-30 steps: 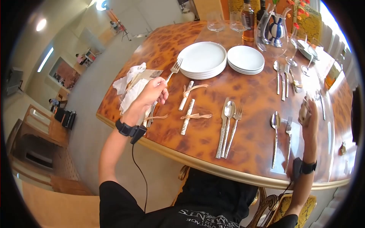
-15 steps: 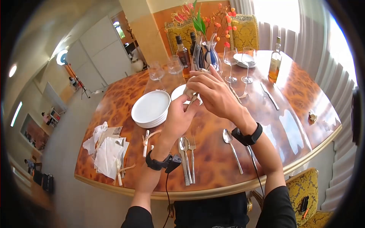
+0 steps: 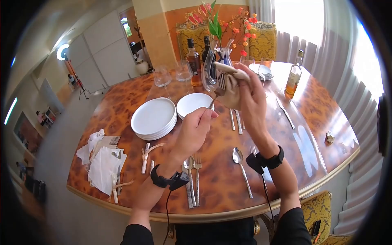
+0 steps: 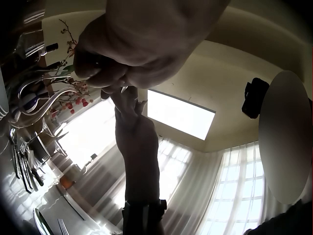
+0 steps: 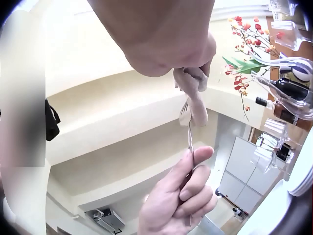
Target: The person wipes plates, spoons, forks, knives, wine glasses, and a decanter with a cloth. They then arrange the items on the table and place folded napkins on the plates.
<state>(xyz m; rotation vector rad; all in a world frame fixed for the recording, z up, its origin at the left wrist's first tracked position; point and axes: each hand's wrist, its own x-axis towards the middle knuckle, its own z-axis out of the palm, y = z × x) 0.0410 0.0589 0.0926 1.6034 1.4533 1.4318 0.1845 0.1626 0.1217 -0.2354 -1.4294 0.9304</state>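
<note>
My left hand pinches a fork by its handle, tines pointing up, above the table's middle. In my right hand is a crumpled beige cloth, gripped right at the tines and hanging beside them. The right wrist view shows the cloth overlapping part of the fork head, with some tines showing. Under my forearms lie a knife, spoon and fork set and a separate spoon. Another fork is partly hidden by my right wrist.
Stacked large white plates and smaller plates stand ahead. Behind are wine glasses, dark bottles and a glass decanter. Paper napkins lie left, a whisky bottle and knife right.
My hands, wide apart a second ago, have come together over the table with fork and cloth. Since half a second ago the right hand has risen a little off the left, and the view has turned right.
</note>
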